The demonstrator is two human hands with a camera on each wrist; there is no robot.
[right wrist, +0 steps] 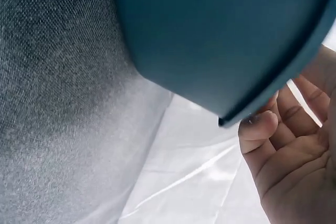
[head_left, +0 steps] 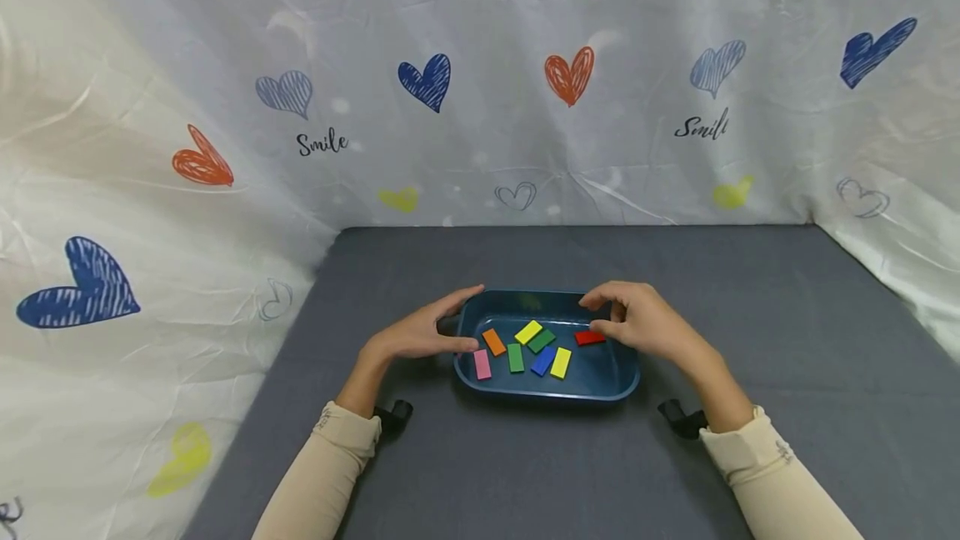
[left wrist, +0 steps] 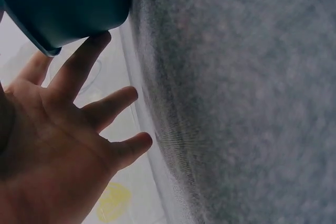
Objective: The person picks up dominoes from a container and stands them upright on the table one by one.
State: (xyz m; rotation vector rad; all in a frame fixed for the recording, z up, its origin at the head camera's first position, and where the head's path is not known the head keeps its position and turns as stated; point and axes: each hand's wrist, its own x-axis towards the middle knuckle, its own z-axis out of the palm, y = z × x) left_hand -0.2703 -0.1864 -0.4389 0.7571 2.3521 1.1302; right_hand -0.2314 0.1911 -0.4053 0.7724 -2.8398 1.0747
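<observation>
Touching the left end of a dark-blue, round-cornered tray [head_left: 592, 377] on grey cloth [head_left: 525, 465] with a loosely spread left hand [head_left: 420, 333], and crooking a right hand [head_left: 643, 319] near a flat red rectangular block [head_left: 588, 338] inside, with fingertips [right wrist: 260, 124] partly hidden by the rim [right wrist: 275, 82], leaving any pinch impossible to tell.

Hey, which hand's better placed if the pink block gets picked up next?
Probably the left hand: its thumb reaches the left end of the tray, close to the pink block. The right hand is toward the other end, by the red block.
</observation>
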